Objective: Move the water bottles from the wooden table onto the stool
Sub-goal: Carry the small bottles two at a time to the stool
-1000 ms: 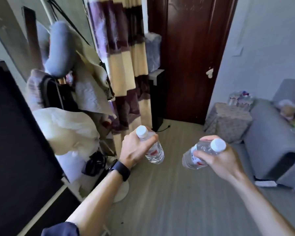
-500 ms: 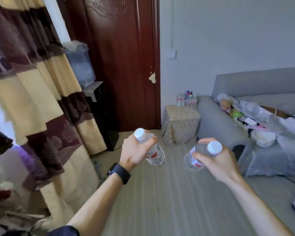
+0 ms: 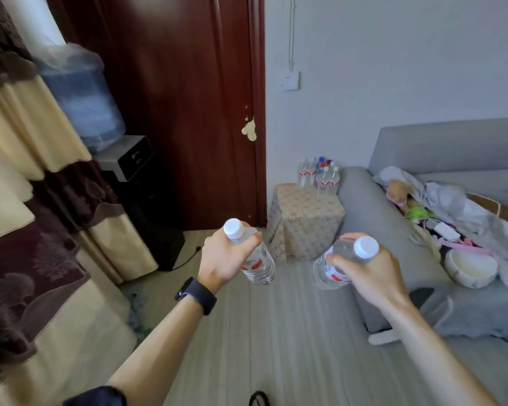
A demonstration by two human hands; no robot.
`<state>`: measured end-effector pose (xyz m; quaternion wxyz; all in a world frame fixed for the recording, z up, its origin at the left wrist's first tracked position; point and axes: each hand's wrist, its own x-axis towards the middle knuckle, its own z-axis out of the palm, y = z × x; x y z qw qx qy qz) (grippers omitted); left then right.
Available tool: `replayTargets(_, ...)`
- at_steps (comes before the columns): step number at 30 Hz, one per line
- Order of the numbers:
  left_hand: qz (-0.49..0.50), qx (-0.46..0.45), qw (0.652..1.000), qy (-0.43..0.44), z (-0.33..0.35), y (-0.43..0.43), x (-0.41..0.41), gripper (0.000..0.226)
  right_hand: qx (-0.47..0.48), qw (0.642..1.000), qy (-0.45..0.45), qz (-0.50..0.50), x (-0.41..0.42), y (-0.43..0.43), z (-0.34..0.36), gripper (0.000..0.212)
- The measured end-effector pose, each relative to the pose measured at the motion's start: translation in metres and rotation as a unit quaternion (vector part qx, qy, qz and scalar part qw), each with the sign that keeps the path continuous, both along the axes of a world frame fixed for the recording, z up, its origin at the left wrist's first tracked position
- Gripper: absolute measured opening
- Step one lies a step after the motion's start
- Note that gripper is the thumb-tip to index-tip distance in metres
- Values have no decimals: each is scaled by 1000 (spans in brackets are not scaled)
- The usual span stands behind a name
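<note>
One bottle (image 3: 260, 265) in left hand (image 3: 223, 257), second bottle (image 3: 330, 269) in right hand (image 3: 364, 273).

One wide-angle camera, worn on the person's head, faces forward and down; the stool (image 3: 304, 230) stands ahead at one o'clock.

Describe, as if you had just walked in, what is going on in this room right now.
A person is carrying two water bottles across the room. The left hand grips the first bottle just below its white cap, and the right hand grips the second bottle the same way. Both bottles are in the air, not yet set down. Ahead stands the cloth-covered stool, beside the grey sofa, with a cluster of bottles already at the back of its top.
</note>
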<state>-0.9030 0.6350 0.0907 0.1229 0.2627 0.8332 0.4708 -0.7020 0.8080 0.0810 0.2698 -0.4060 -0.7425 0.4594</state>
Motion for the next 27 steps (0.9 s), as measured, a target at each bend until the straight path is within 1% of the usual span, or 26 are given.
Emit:
replayTargets(4,-34,-18,999,-9,-14,64,-74,18,-16,999,2,-37,-60,58,-8,54)
replayTargets(6,-45,-26,999,-10,-20,93,-105,20,-17,999,1,-42,-83,83,-10,48)
replayTargets(9,-63,-37,997,-14,-33,140,-149,27,-17,998,-4,-55,-112,125,-15,32)
replayTargets(12,-82,-62,995,-18,-52,186,-186,28,-12,998,-21,-64,-139,169,-28,29)
replayTargets(14,-91,-73,993,-30,-65,219,-207,31,-19,997,-27,-70,-158,198,-38,31)
replayTargets(17,-96,-86,991,-38,-81,273,-234,46,-49,996,-28,-68,-189,246,-56,43)
replayTargets(19,-93,-94,990,-41,-91,311,-251,50,-69,995,-30,-64,-211,283,-68,47)
replayTargets(22,-85,-101,990,-53,-108,372,-279,45,-86,995,-27,-49,-247,349,-88,50)
replayTargets(27,-48,-105,989,-97,-130,463,-319,27,-105,993,-53,-6,-309,450,-102,38)
